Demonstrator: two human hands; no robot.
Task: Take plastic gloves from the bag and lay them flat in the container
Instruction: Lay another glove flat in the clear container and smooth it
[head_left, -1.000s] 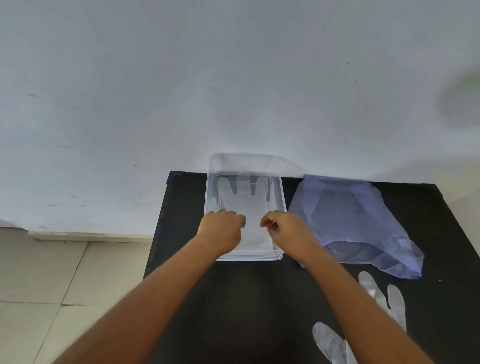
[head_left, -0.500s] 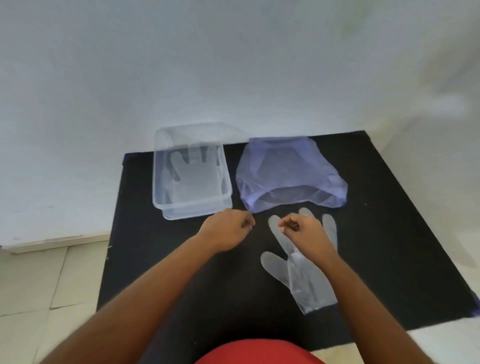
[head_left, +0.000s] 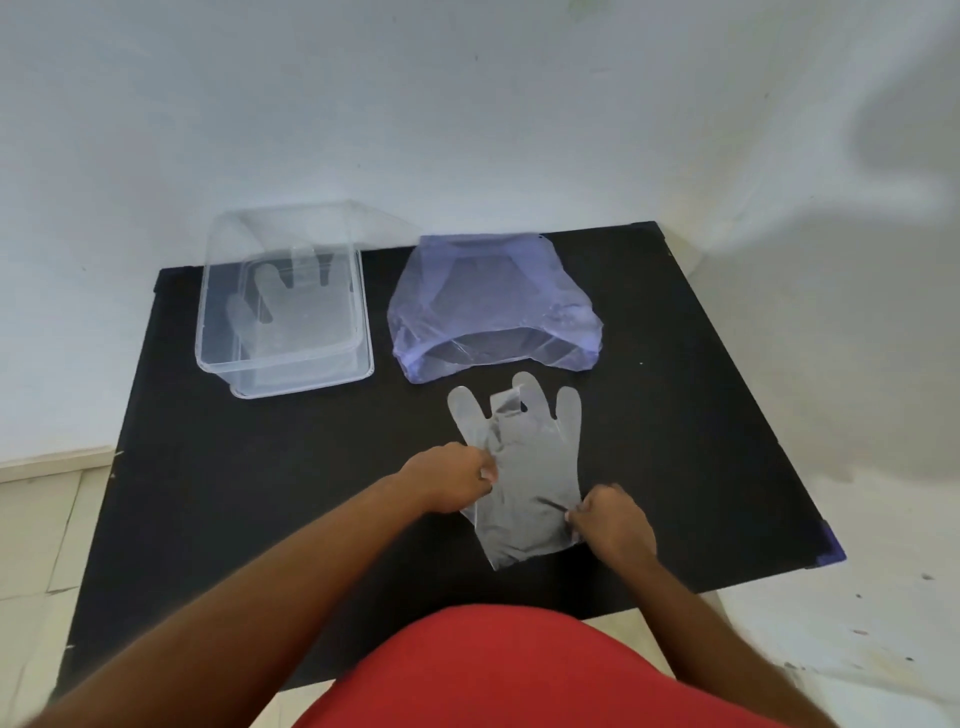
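Observation:
A clear plastic glove (head_left: 524, 467) lies on the black table, fingers pointing away from me, one finger folded over. My left hand (head_left: 452, 475) pinches its left edge near the palm. My right hand (head_left: 610, 525) pinches its right edge near the cuff. The clear plastic container (head_left: 223, 358) stands at the table's far left with a glove (head_left: 291, 312) lying flat inside. The translucent purple bag (head_left: 493, 306) sits to the container's right, its mouth facing me just beyond the loose glove's fingertips.
The black table (head_left: 260, 493) stands against a white wall. Tiled floor shows at the left and right. My red clothing (head_left: 519, 670) fills the bottom of the view.
Both hands left the container, moved back toward me and to the right, and closed on the edges of the loose glove. My view tilted down and back.

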